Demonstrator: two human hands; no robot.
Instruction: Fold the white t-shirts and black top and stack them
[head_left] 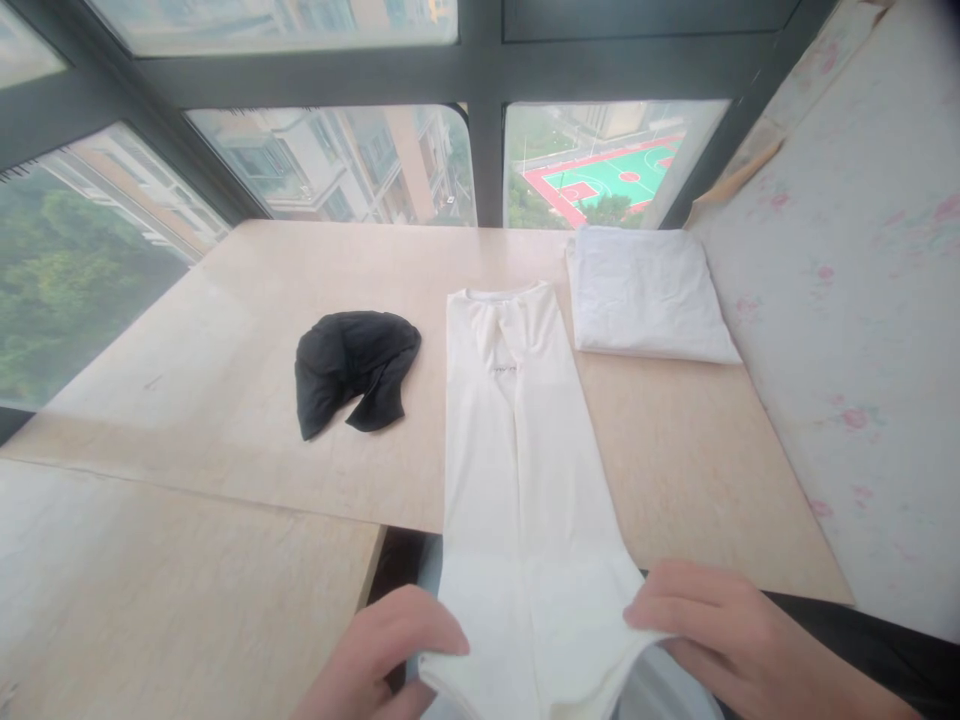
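Observation:
A white shirt (487,480), its sides folded inward into a long strip, lies on the ledge with its neckline at the far end. Its near end hangs past the ledge's front edge, lifted between my hands. My left hand (382,650) pinches the left corner of that end, thumb and fingers closed on the cloth. On the opposite side, my right hand (720,630) grips the right edge the same way. Small dark lettering shows near the neckline.
A crumpled black cloth item (356,365) lies left of the shirt. At the back right sits a folded white cloth (649,290), near a floral-papered wall (847,350). Windows border the pale ledge (225,400), and another pale surface (150,590) adjoins at the lower left.

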